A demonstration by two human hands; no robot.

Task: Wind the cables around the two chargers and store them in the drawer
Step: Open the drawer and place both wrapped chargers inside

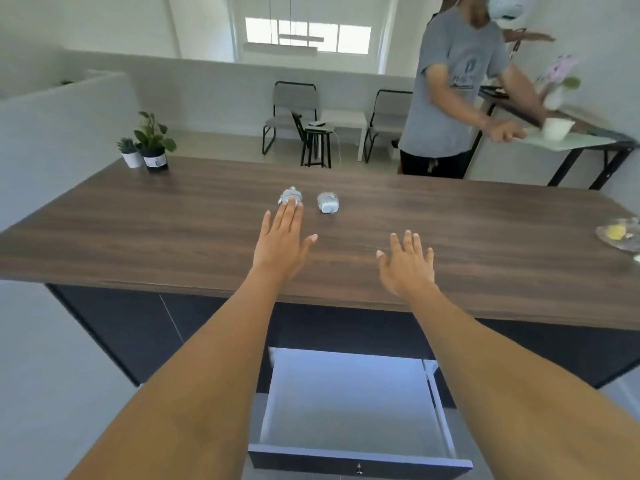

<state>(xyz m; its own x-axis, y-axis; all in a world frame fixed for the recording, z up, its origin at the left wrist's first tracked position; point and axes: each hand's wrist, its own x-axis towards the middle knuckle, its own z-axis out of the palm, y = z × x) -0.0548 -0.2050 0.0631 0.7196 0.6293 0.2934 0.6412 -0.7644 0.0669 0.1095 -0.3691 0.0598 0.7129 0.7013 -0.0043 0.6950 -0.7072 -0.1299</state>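
Note:
Two white chargers with cable wound around them lie on the wooden counter [138,216]. The left charger [289,195] is just beyond the fingertips of my left hand [282,242], which is flat and open and overlaps its near edge. The right charger [328,202] lies beside it, apart from both hands. My right hand [408,263] hovers open over the counter, nearer to me, holding nothing. Below the counter's front edge a drawer [356,462] stands pulled out, its white inside bare.
Two potted plants [149,147] stand at the counter's far left corner. A glass dish with something yellow [618,233] sits at the right edge. Beyond the counter a person in a grey shirt [450,95] handles a tray at a side table; chairs and stools stand behind.

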